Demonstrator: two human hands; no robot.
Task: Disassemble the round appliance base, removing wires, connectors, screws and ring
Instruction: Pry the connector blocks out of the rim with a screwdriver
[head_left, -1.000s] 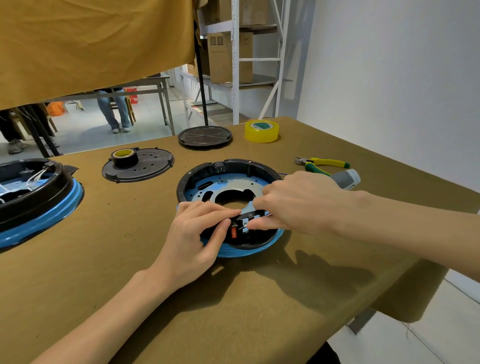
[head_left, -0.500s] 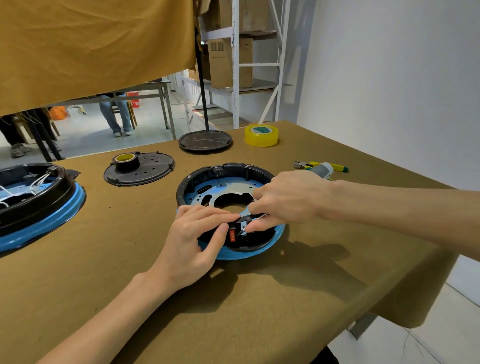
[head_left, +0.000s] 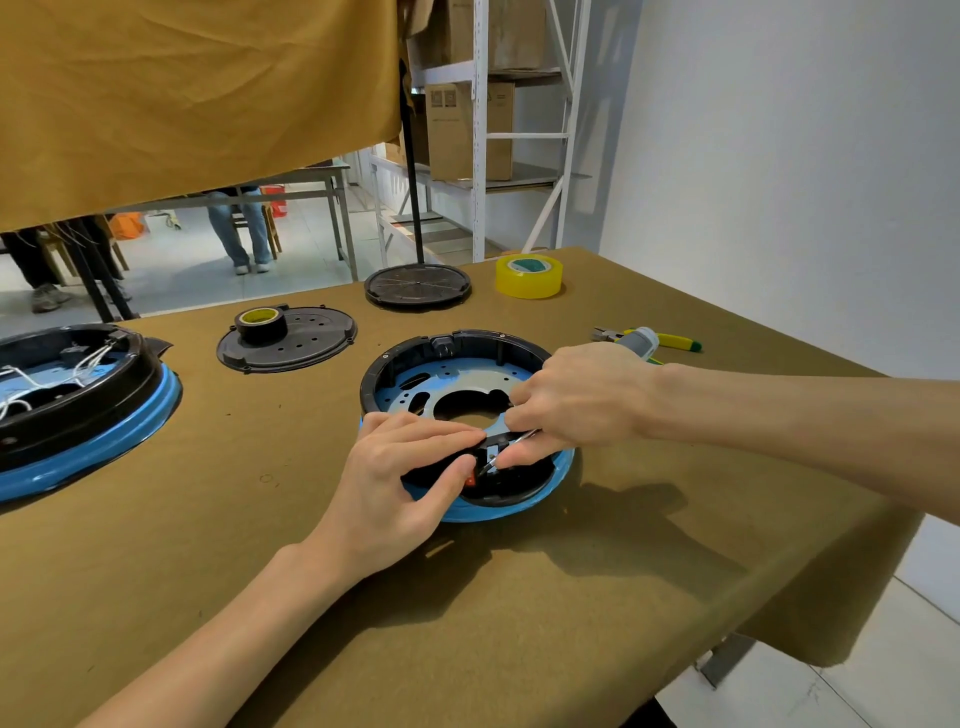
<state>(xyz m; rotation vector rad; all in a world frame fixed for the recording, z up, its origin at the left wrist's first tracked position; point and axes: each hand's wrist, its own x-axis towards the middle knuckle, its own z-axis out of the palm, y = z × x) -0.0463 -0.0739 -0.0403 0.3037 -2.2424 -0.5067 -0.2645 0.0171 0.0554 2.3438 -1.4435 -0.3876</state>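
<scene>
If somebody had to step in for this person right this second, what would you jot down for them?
Left hand grips the near rim of the round base, thumb by the red switch.
Right hand holds a screwdriver, its tip at the switch block.
The base sits mid-table, black ring still on; no loose wires show inside.
Left to do: free the switch part, the remaining screws, then the ring.
Pliers lie behind the right hand.

Single head-worn wide-angle view, looking forward and down across the table (head_left: 597, 597) from close range (straight lines bow at the frame edges); shelving (head_left: 480, 130) and wall lie beyond.
</scene>
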